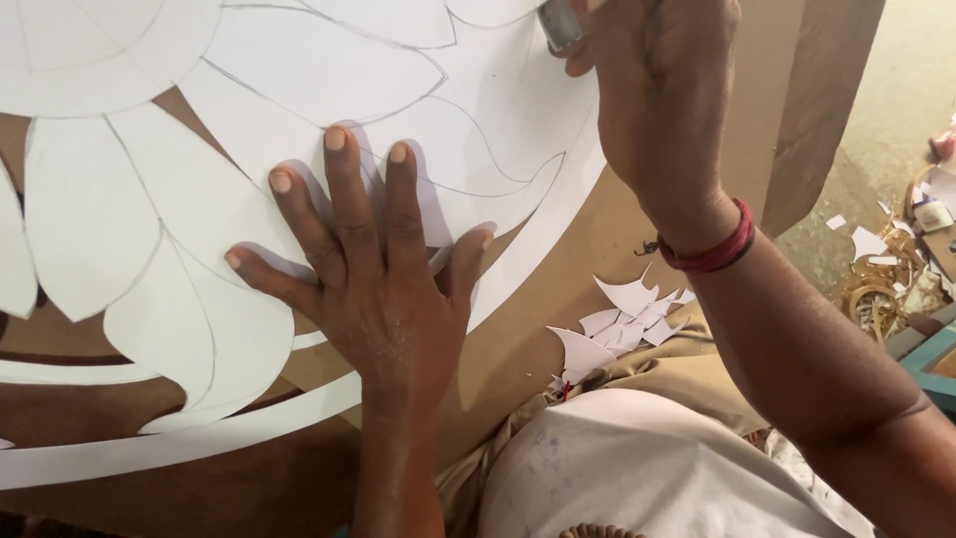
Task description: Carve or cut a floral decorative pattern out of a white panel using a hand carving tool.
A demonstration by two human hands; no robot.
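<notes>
Left hand [373,269], fingers spread wide, pins white paper [299,80] flat on brown board [597,249]; right hand [662,95] grips a metal cutter [560,25].

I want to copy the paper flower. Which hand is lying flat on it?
The left hand, fingers spread and pressed flat on the white paper petals. The right hand, with the red wristband, is curled around a small metal tool instead.

White paper cutout [199,189]: large flower pattern, pencil-lined petals, lying flat on brown board [558,289], reaching toward its right edge. Small metal cutting tool [561,25]: grey, only its tip visible, on the paper near the board's top edge.
</notes>
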